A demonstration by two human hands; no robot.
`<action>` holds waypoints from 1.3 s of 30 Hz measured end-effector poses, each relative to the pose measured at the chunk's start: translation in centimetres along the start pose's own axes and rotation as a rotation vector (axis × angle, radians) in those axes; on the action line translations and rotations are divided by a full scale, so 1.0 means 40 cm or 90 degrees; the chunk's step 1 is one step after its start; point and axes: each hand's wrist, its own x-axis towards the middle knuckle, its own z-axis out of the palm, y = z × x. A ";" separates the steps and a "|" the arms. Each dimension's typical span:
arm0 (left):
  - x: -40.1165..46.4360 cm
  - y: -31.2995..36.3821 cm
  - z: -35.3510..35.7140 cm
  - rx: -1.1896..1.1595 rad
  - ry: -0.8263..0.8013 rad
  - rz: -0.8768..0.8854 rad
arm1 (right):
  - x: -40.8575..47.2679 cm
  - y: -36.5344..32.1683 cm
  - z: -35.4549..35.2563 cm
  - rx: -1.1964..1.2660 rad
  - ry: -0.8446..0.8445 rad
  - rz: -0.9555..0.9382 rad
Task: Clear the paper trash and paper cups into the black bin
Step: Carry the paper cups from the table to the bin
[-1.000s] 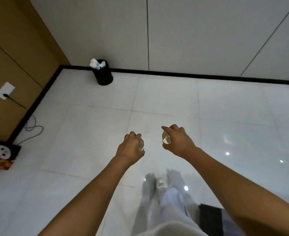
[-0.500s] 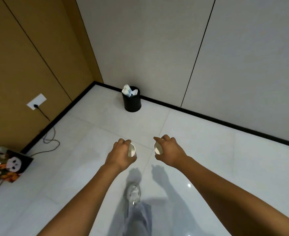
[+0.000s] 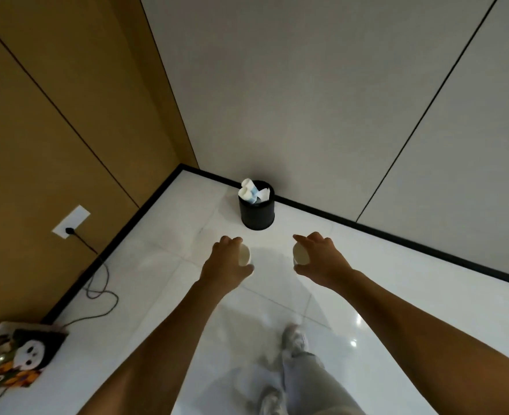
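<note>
Left hand [image 3: 227, 263] curled round a small white paper cup [image 3: 244, 255], right hand [image 3: 322, 259] curled round a second cup [image 3: 300, 254]; both cups smooth, round, lying sideways with open mouths facing each other, bodies mostly hidden by fingers. Black bin [image 3: 257, 209] is a matte cylinder on glossy white floor tile [image 3: 163, 265] against the grey wall near the corner, ahead of both hands and apart from them, with crumpled white-and-blue paper [image 3: 251, 191] sticking above its rim. Printed bag [image 3: 13, 360] cut off at left edge, shoe [image 3: 293, 339] blurred.
</note>
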 end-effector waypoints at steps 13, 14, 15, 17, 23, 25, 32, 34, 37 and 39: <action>0.704 -0.073 -0.222 -0.112 0.034 -0.115 | 0.820 -0.092 -0.202 -0.035 -0.035 -0.140; 0.743 -0.085 -0.233 -0.114 0.029 -0.130 | 0.868 -0.103 -0.209 -0.037 -0.045 -0.151; 0.780 -0.100 -0.242 -0.115 0.026 -0.143 | 0.914 -0.114 -0.215 -0.042 -0.059 -0.158; 0.857 -0.134 -0.256 -0.131 0.024 -0.170 | 1.013 -0.136 -0.226 -0.055 -0.095 -0.164; 1.111 -0.239 -0.289 -0.196 0.041 -0.217 | 1.328 -0.200 -0.234 -0.081 -0.138 -0.182; 1.199 -0.268 -0.307 -0.206 0.038 -0.233 | 1.425 -0.220 -0.236 -0.096 -0.161 -0.182; 1.404 -0.323 -0.334 -0.266 0.031 -0.294 | 1.701 -0.274 -0.251 -0.122 -0.217 -0.216; 1.437 -0.328 -0.318 -0.287 0.031 -0.322 | 1.759 -0.270 -0.242 -0.131 -0.251 -0.232; 1.488 -0.326 -0.275 -0.321 0.037 -0.380 | 1.852 -0.253 -0.222 -0.142 -0.285 -0.262; 1.516 -0.316 -0.238 -0.353 0.048 -0.431 | 1.913 -0.238 -0.206 -0.164 -0.319 -0.286</action>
